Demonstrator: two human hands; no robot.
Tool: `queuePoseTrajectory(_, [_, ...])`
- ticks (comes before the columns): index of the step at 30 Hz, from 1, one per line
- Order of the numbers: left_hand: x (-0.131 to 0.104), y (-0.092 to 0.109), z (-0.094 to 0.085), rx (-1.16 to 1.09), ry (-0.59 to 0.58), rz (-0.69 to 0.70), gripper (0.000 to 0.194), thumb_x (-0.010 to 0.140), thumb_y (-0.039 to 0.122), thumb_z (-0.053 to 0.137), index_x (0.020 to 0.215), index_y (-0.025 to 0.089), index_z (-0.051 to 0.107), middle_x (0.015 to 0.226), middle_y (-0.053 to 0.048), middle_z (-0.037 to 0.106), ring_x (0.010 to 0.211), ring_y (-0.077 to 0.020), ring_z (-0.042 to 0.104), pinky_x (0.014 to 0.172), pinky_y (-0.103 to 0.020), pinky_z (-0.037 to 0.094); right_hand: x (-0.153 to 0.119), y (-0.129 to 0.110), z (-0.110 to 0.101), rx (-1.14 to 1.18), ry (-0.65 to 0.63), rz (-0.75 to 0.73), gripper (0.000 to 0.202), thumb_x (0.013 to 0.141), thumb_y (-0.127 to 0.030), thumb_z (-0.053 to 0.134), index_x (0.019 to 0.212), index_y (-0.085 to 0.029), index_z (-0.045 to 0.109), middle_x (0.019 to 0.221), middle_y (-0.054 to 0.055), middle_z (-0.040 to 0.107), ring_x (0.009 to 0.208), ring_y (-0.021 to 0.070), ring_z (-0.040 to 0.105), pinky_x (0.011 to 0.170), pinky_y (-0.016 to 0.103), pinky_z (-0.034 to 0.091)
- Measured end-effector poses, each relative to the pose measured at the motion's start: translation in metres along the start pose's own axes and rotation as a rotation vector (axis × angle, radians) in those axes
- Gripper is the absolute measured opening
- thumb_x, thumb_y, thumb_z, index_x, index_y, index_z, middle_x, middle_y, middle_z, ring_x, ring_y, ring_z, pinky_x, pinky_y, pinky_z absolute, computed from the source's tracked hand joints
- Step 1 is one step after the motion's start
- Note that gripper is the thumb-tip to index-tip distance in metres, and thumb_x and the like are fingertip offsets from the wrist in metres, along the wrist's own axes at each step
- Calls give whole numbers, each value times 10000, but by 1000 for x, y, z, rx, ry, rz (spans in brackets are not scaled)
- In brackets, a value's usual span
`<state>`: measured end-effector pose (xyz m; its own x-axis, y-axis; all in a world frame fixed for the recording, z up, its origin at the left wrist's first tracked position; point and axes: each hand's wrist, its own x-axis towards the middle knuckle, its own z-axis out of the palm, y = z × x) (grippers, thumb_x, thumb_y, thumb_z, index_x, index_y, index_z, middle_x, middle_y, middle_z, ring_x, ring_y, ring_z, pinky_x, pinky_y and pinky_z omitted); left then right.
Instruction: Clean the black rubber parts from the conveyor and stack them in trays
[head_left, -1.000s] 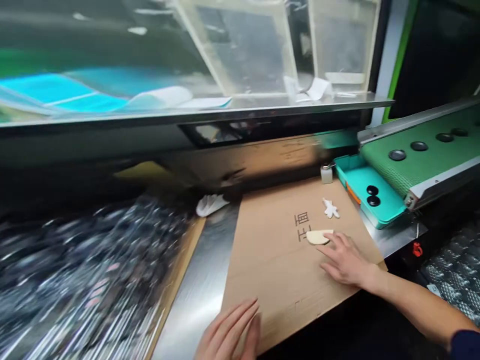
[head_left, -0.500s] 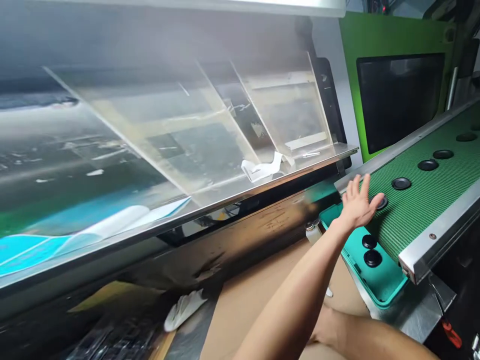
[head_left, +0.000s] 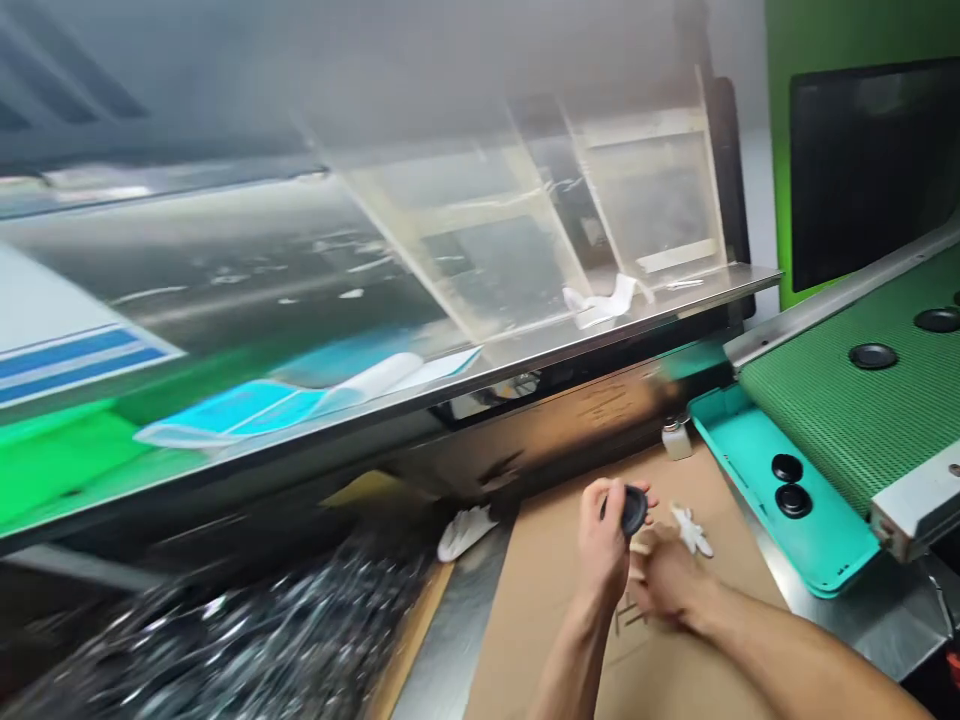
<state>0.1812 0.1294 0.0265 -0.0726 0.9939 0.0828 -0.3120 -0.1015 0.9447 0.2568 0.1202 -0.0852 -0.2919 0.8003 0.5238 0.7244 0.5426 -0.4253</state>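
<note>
My left hand (head_left: 604,535) is closed around a round black disc (head_left: 634,510), held up over a brown cardboard sheet (head_left: 555,560). Just right of it and lower, my right hand (head_left: 664,575) is blurred, with its fingers curled near the disc; what it holds, if anything, is hidden. A white glove-like item (head_left: 691,530) lies on the cardboard beyond my right hand. Two black discs rest in the teal tray (head_left: 832,550). More black discs, one of them a flat round disc (head_left: 873,356), sit on the green conveyor belt (head_left: 825,420).
A small white bottle (head_left: 676,440) stands at the cardboard's back edge. A white glove (head_left: 465,533) lies left of the cardboard, near a mass of clear plastic (head_left: 247,640). A sloping panel with a metal ledge (head_left: 555,345) runs behind. The conveyor's metal end (head_left: 915,510) juts in at right.
My left hand has come back from the conveyor's near end to above the cardboard, now with a disc in it. My right hand has come up beside it. The view has shifted left.
</note>
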Motion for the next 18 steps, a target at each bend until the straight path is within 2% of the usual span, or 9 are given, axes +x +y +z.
queuePoseTrajectory(2, [-5,-20,-59,-130,227,-125,401,910,594,627,1022,215,558,867,-41,741,717,-169,737,590,-245,570,7,2,-9,53,74,74,197,914,-270,598,1058,-219,721,1033,79,677,985,246,582,900,382,453])
queuePoseTrajectory(3, [-8,-30,-80,-212,261,-190,444,939,630,551,1022,196,594,869,-61,740,738,-172,740,625,-260,586,11,0,-11,90,137,113,255,946,-289,575,1153,-225,710,1080,88,675,1013,248,579,914,383,455])
queuePoseTrajectory(5, [-10,-47,-106,-374,210,-283,557,986,655,400,1017,159,650,937,-117,748,866,-204,751,776,-320,616,17,-13,-9,143,212,149,322,988,-324,542,1267,-238,680,1168,103,659,1065,250,567,942,386,463])
queuePoseTrajectory(8, [-10,-59,-115,-555,91,-383,591,1026,594,324,1055,134,693,1135,-172,738,1116,-258,707,1025,-424,551,14,-44,7,94,129,59,333,1008,-316,505,1269,-225,690,1215,127,639,1081,269,537,930,399,481])
queuePoseTrajectory(11, [-8,-61,-113,-662,50,-482,503,1033,515,373,1112,141,699,1269,-160,706,1224,-277,660,1120,-483,482,6,-65,21,-32,32,-31,380,1019,-283,441,1303,-186,674,1282,167,599,1074,292,502,916,434,484])
queuePoseTrajectory(13, [-7,-61,-113,-680,29,-494,448,1024,473,425,1144,140,700,1304,-151,694,1262,-275,638,1151,-470,457,8,-67,24,-78,6,-22,393,1025,-283,419,1307,-187,675,1294,175,590,1051,293,495,910,446,482])
queuePoseTrajectory(16, [-7,-65,-114,-658,28,-498,413,1009,447,469,1155,140,704,1295,-150,700,1280,-271,627,1168,-439,445,18,-61,23,-118,10,70,393,1025,-263,401,1271,-197,699,1231,173,610,1042,299,488,903,455,482])
queuePoseTrajectory(18, [-6,-67,-114,-657,25,-506,427,1011,464,455,1140,142,705,1286,-152,704,1280,-273,628,1169,-441,446,21,-57,23,-118,-9,10,413,1010,-229,411,1337,-198,661,1333,179,564,1118,315,464,949,467,466])
